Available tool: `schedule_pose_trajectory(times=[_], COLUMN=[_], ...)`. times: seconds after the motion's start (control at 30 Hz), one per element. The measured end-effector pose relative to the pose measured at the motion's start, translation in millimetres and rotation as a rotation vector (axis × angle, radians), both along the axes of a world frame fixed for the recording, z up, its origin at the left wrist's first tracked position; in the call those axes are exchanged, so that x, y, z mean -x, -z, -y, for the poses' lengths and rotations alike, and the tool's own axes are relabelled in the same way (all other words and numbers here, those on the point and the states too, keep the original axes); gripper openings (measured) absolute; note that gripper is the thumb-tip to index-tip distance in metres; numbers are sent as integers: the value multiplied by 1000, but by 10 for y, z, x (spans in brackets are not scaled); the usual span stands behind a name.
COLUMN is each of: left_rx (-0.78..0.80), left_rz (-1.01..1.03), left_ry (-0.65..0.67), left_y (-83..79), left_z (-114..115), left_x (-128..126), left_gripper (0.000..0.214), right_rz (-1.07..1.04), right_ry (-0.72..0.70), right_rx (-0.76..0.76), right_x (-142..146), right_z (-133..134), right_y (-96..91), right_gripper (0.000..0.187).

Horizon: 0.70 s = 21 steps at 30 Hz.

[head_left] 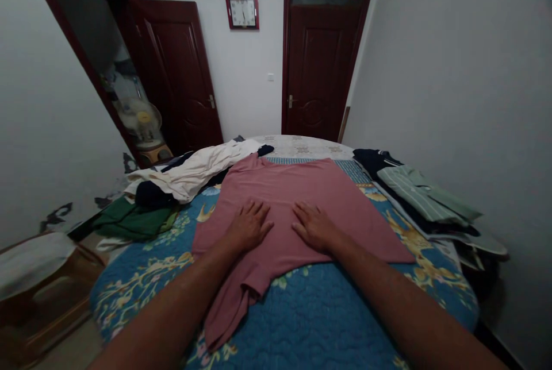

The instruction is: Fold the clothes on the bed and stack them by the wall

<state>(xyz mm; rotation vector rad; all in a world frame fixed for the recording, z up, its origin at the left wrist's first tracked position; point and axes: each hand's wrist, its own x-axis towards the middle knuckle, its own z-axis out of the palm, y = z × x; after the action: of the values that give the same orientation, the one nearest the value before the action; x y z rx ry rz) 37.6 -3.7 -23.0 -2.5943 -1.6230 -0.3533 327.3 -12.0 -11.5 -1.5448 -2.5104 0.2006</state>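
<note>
A pink T-shirt (345,203) lies spread sideways over a blue floral quilted cover (319,312). Its hem points right, and one sleeve hangs toward me with a fold in it. My left hand (250,225) rests flat on the shirt left of its middle, fingers stretched out. Just to the right, my right hand (314,225) also lies flat on the fabric with its fingers spread. Both palms face down, apart from each other, and neither grips the cloth.
Loose clothes, a cream garment (202,166) and a green one (129,219), are heaped at the left. Folded clothes (422,195) are stacked at the right edge. A wooden stool (52,295) stands at lower left, a fan (140,120) beyond the open door (176,71).
</note>
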Motion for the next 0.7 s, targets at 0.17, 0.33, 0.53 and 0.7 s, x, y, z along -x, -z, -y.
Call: schedule_pose_trajectory(times=[0.17, 0.33, 0.53, 0.7], left_rx=[59, 93, 158, 205], left_rz=[-21, -21, -33, -35], left_ry=[-48, -33, 55, 207], left_y=[-17, -59, -147, -237], left_z=[100, 120, 223, 293], left_x=[31, 100, 125, 148], left_gripper=[68, 68, 62, 60], right_rz=[48, 89, 94, 88], right_ry=[105, 347, 587, 429], right_rx=[15, -35, -61, -57], right_x=[-106, -580, -868, -694], right_z=[-124, -385, -432, -337], right_y=[60, 121, 107, 46], right_gripper=[74, 69, 65, 63])
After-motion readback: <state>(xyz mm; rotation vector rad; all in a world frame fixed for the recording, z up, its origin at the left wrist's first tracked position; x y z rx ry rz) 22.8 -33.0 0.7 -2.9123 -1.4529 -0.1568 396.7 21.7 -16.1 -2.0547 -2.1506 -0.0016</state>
